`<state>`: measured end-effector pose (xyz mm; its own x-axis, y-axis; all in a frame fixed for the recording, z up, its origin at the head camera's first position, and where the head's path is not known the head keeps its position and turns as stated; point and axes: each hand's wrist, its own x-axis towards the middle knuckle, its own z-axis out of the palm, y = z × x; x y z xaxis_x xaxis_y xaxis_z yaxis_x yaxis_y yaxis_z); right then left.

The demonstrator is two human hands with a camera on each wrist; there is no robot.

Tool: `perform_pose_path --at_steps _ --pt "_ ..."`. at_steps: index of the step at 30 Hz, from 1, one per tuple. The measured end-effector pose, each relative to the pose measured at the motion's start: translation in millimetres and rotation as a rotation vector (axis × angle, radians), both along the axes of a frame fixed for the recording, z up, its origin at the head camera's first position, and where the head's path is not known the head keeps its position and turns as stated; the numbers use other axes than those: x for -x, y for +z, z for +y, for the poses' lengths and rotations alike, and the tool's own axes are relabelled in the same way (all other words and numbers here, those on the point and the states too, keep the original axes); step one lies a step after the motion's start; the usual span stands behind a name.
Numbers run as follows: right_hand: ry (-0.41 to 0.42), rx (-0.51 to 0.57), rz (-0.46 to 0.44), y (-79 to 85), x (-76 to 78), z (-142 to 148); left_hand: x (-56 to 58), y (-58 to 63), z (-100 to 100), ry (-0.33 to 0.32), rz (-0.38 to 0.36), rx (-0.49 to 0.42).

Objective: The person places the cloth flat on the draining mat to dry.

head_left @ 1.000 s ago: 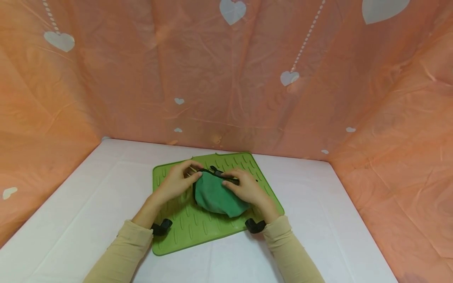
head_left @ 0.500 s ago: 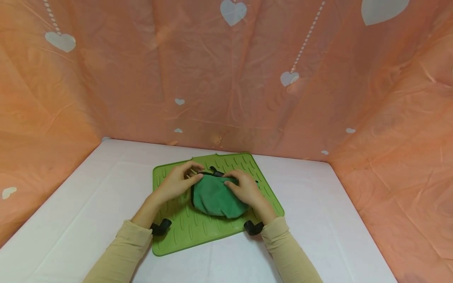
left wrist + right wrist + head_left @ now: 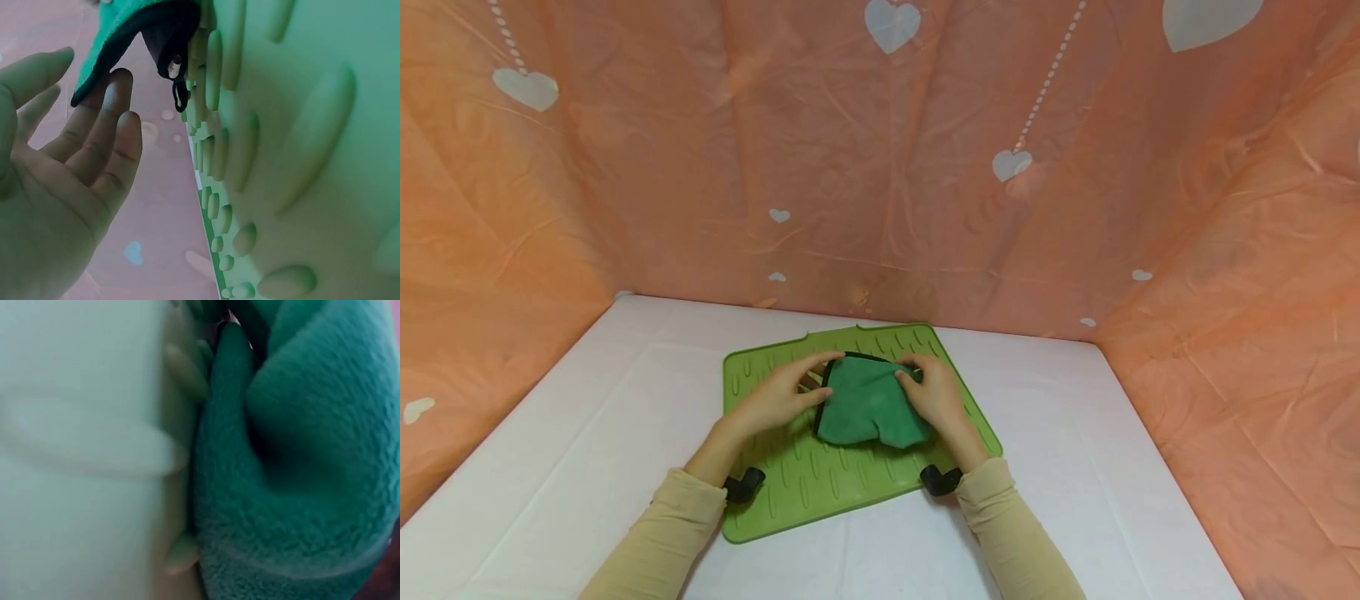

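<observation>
A green fuzzy cloth item (image 3: 872, 404) with black edging is raised over the ribbed green mat (image 3: 805, 492), its lower part hanging in folds. My right hand (image 3: 936, 392) pinches its upper right corner between thumb and fingers. At the left edge is my left hand (image 3: 786, 392), thumb and fingers spread apart. The left wrist view shows these fingers (image 3: 94, 137) nearly straight, fingertips right at the black edge. A small black cord loop (image 3: 180, 94) hangs from the dark underside there. Soft folds of the green cloth (image 3: 300, 512) fill much of the right wrist view.
The mat lies at an angle on a white-covered table (image 3: 625, 417). An orange curtain (image 3: 820, 167) with pale hearts encloses the back and sides. Black wrist mounts (image 3: 745, 485) show below both hands, over the mat's near part.
The cloth item has shifted right and its upper edge has come up. The black piece at its top is now hidden. My right hand has moved slightly right; my left fingers have spread wider.
</observation>
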<state>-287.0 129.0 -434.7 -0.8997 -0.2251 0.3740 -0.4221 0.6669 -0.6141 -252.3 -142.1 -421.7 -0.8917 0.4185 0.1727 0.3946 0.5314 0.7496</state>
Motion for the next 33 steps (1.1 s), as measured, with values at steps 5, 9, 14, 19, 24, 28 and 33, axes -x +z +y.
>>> perform_pose_path --at_steps 5,9,14,19,24,28,33 --pt "0.009 -0.089 -0.065 -2.6 2.8 2.3 1.4 -5.4 -0.3 -0.028 0.011 0.033" --pt "0.039 -0.031 -0.065 0.4 3.6 5.3 1.4 -6.4 -0.6 -0.005 0.007 0.018" --pt "0.029 0.056 -0.038 7.8 4.9 16.6 0.4 -4.6 -1.6 0.046 0.02 -0.023" --pt "-0.021 0.069 -0.108 9.7 9.3 32.1 -0.4 -1.2 -5.8 0.109 0.044 -0.064" --pt "-0.023 0.054 -0.17 8.0 13.2 42.3 1.6 1.6 -14.9 0.169 0.08 -0.092" --pt "-0.011 0.03 -0.222 6.8 13.8 48.0 4.2 1.2 -25.9 0.217 0.106 -0.087" --pt "0.014 -0.011 -0.284 4.6 14.2 52.8 6.4 -0.8 -40.9 0.275 0.097 -0.058"
